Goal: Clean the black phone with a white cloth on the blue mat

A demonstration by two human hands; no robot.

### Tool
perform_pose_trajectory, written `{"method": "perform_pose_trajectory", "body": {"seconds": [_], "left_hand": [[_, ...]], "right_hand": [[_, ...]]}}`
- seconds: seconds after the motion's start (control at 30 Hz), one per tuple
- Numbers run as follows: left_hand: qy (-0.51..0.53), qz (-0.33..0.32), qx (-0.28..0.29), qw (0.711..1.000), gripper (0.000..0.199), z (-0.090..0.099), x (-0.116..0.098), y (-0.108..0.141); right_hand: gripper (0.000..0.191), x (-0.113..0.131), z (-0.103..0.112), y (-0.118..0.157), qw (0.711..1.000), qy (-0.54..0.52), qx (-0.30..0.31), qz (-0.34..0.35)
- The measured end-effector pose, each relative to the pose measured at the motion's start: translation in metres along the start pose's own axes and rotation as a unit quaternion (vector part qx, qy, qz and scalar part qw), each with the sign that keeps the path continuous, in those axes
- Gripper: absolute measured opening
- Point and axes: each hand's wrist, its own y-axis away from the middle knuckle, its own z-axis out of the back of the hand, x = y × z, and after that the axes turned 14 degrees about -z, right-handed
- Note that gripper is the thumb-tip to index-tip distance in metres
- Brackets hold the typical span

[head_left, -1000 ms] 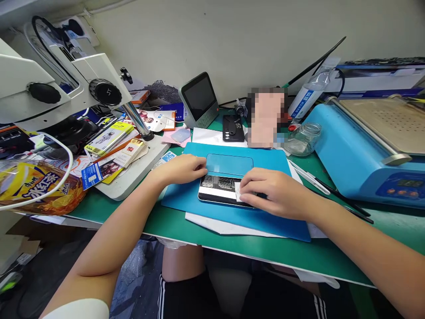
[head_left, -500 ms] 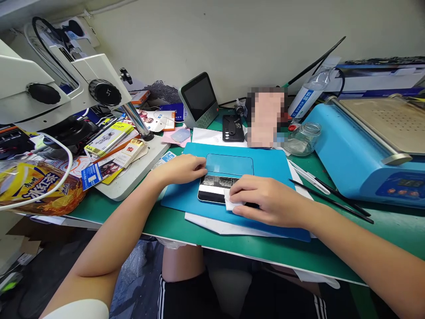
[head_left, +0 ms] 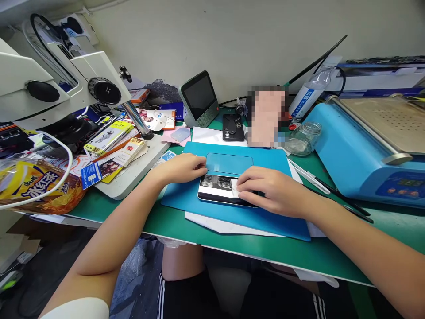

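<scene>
On a blue mat (head_left: 186, 199) lies a phone-sized device (head_left: 215, 193) with black and silver parts showing. Just behind it rests a clear glass panel (head_left: 229, 163) with a dark outline. My right hand (head_left: 270, 190) pinches a white wipe (head_left: 235, 188) against the right part of the device and hides its right end. My left hand (head_left: 186, 168) is at the left ends of the panel and device, fingers curled together; whether anything is between them is hidden.
A microscope (head_left: 106, 91) and piled cards stand left, beside a drink bottle (head_left: 40, 186). Behind the mat are a black phone (head_left: 233, 127), a small display (head_left: 200, 98) and a glass jar (head_left: 305, 138). Tweezers (head_left: 348, 199) and a blue machine (head_left: 358, 155) lie right.
My right hand has moved back and slightly right with the wipe, uncovering more of the device's front edge. My left hand has stayed nearly still.
</scene>
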Motion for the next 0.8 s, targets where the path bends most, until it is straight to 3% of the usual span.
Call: {"method": "perform_pose_trajectory", "body": {"seconds": [0.2, 0.37, 0.53, 0.7, 0.8], "left_hand": [[0.0, -0.004, 0.0, 1.0, 0.024, 0.0, 0.001, 0.0], [-0.001, -0.004, 0.004, 1.0, 0.025, 0.002, 0.0, 0.0], [-0.003, -0.003, 0.006, 1.0, 0.024, 0.001, -0.001, 0.0], [0.001, -0.005, 0.006, 1.0, 0.025, 0.002, -0.001, 0.0], [0.004, -0.006, 0.004, 1.0, 0.025, 0.002, -0.002, 0.0]], "right_hand": [[0.029, 0.006, -0.004, -0.001, 0.998, -0.009, 0.035, 0.043], [0.027, 0.007, -0.003, -0.002, 1.0, 0.005, 0.015, 0.015], [0.038, 0.01, -0.005, -0.004, 0.996, 0.0, 0.048, 0.072], [0.039, 0.007, -0.007, -0.004, 0.998, 0.023, 0.032, 0.046], [0.04, 0.011, -0.008, -0.004, 0.996, 0.012, 0.057, 0.065]]}}
